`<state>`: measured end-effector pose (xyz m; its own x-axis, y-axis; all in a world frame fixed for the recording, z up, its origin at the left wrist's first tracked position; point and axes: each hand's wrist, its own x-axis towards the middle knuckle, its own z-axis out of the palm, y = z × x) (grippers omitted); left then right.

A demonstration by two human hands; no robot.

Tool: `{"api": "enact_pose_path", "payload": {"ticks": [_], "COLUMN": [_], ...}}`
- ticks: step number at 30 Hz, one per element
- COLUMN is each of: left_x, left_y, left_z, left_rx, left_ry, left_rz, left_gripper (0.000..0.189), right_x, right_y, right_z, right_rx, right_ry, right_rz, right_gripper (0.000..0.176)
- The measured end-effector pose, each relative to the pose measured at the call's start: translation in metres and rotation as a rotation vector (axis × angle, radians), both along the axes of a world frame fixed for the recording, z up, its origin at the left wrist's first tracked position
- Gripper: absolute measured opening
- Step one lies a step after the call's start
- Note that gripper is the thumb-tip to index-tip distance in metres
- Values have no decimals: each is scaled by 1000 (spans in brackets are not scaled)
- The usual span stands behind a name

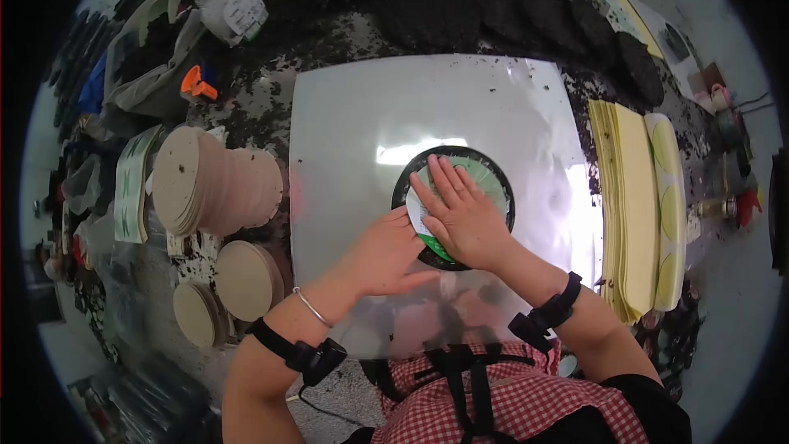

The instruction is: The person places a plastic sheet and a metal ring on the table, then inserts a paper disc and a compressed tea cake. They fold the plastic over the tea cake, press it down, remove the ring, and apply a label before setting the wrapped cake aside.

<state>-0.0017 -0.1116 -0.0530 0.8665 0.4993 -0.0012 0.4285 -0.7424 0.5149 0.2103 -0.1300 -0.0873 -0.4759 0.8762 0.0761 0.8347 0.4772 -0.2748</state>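
Note:
A round black disc (510, 212) lies on a smooth, shiny sheet (345, 115) in front of me. On the disc is a round green label (491, 183) with a whitish part at its left side. My right hand (460, 214) lies flat over the label, fingers stretched and pointing away from me. Beside the disc's left edge, my left hand (386, 251) reaches in with its fingertips at the label's pale edge. Its thumb is stretched out to the right, apart from the fingers. I cannot make out whether the left fingertips grip the edge.
Left of the sheet lie a long stack of beige discs (218, 181) and two smaller stacks (249, 279). An orange object (198, 84) is behind them. To the right are yellow sheets (620, 205) and round pale green labels (670, 205). Dark pads (526, 20) line the back.

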Motion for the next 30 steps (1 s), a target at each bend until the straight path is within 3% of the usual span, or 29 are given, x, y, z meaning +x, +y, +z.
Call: {"api": "enact_pose_path", "payload": {"ticks": [1, 2, 4, 7, 8, 9, 10, 11, 12, 13, 14, 15, 16, 17, 19, 21, 22, 23, 24, 25, 26, 27, 28, 29, 30], "left_x": [-2, -2, -10, 38, 35, 28, 24, 27, 37, 51, 67, 105, 133, 133, 122, 105, 77, 69, 85, 112, 145, 179, 207, 221, 232], "left_y": [1, -9, -34, -14, -7, 0, 0, 2, 1, -1, -4, -38, -71, -80, -96, -97, -64, -50, -57, -66, -75, -105, -145, -155, -163], "left_z": [2, -5, -33, -50, -58, -67, -60, -53, -30, -17, -25, -1, 24, 26, 29, 35, -37, -43, -37, -21, 1, 35, 76, 75, 75], "left_rx": [-130, -98, -581, -410, -393, -480, -569, -549, -873, -1215, -570, -531, -497, -523, -428, -271, 160, 13, 2, -521, -1030, -1435, -1285, -1312, -1247], "left_ry": [-30, -36, -854, -958, -984, -913, -825, -833, -1010, -1166, -891, -965, -1023, -1011, -941, -836, -557, -366, -354, -684, -981, -912, -768, -757, -724], "left_rz": [3, 26, 884, 1047, 1043, 921, 803, 794, 792, 766, 568, 233, -105, -123, 291, 681, 1146, 1392, 1364, 1144, 830, 283, -393, -448, -353], "left_gripper": [41, 41, 34, 33, 33, 37, 41, 41, 44, 47, 50, 54, 58, 58, 68, 84, 91, 85, 85, 75, 65, 43, 39, 39, 35], "right_x": [1, -1, -12, -30, -21, -5, 10, 26, 33, 30, 24, 14, -2, 6, 27, 62, 81, 94, 100, 101, 100, 99, 104, 107, 106], "right_y": [-1, -4, -3, -26, -33, -39, -43, -40, -38, -35, -32, -34, -20, -21, -43, -92, -125, -167, -207, -242, -270, -295, -308, -317, -323], "right_z": [-1, -1, 2, 3, 0, -2, 7, 20, 29, 21, 2, -9, -4, 3, 25, 46, 49, 43, 21, -7, -35, -50, -42, -25, -5], "right_rx": [13, 23, 53, 92, 8, -83, -76, -286, -498, -481, -248, -21, -28, -37, 24, 40, -53, -149, -153, -159, -343, -532, -510, -387, -264], "right_ry": [35, 26, 36, -13, -1, 10, 7, 95, 187, 189, 290, 389, 171, 179, 737, 1122, 1166, 1204, 1098, 981, 1092, 1208, 1204, 1140, 1068], "right_rz": [49, 44, 30, 17, 193, 363, 364, 462, 552, 541, 407, 263, 194, 165, 41, -216, -219, -224, -76, 72, 147, 210, 158, -5, -164], "right_gripper": [63, 62, 62, 62, 63, 64, 64, 63, 62, 62, 57, 52, 45, 45, 40, 39, 37, 37, 33, 30, 27, 27, 27, 29, 32]}}
